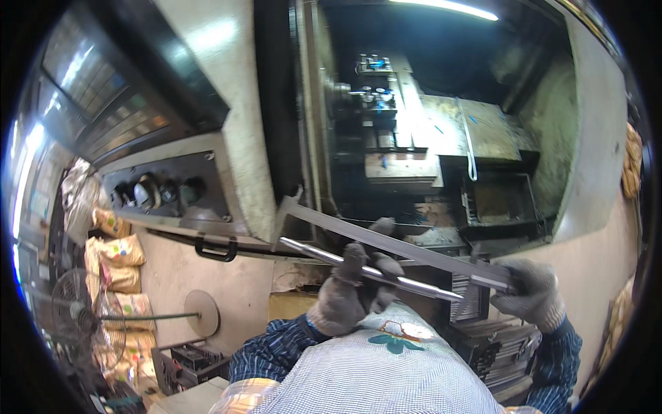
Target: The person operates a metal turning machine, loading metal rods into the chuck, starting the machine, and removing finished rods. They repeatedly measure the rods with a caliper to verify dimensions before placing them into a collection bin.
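Note:
In front of my apron, a slim shiny metal shaft (422,285) with narrowed ends lies in the gloved fingers of my left hand (343,293), which is closed around its middle. Just beyond the shaft, and slanting nearly the same way, is a long grey caliper (396,243). One jaw sits by the shaft's left end, the other by its right end; whether both jaws touch it I cannot tell. My gloved right hand (532,293) grips the caliper at its right end. A left fingertip rests at the caliper's beam.
Ahead gapes a lathe's work space, with tool holders (376,96) and a metal ledge (476,127). A panel with knobs (162,190) is on the left. Stacked metal parts (507,352) stand beside my right forearm. A fan (76,300) and several sacks (124,252) stand far left.

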A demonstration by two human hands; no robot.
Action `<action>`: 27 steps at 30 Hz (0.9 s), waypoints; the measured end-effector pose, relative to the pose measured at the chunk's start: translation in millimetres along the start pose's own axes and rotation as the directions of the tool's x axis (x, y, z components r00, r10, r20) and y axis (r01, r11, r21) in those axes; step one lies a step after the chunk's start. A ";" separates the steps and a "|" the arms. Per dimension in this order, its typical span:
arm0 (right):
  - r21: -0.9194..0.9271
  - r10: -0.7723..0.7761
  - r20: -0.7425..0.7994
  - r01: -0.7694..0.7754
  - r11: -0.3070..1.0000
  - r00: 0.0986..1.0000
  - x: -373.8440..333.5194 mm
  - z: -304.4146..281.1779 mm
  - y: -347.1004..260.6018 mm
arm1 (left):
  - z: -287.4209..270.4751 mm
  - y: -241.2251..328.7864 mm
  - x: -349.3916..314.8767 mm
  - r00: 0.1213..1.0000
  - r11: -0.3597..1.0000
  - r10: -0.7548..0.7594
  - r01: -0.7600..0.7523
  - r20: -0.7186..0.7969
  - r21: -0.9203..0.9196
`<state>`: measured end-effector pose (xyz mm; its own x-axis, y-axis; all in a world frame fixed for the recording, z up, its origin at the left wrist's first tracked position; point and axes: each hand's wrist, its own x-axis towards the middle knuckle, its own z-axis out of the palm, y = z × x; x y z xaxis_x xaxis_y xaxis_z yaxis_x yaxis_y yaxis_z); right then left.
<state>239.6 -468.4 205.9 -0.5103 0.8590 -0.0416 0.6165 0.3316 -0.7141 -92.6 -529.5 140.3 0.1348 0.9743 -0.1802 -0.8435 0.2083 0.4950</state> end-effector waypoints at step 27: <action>0.235 0.182 0.110 -0.203 0.951 0.977 16.1 22.1 15.4 | -17.0 1.8 -11.4 0.998 0.999 -0.020 0.021 -0.058 0.033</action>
<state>227.7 -458.1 178.8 -0.4526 0.8567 -0.2473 0.5488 0.0491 -0.8345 -104.5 -541.6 128.8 0.1210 0.9636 -0.2386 -0.8226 0.2319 0.5192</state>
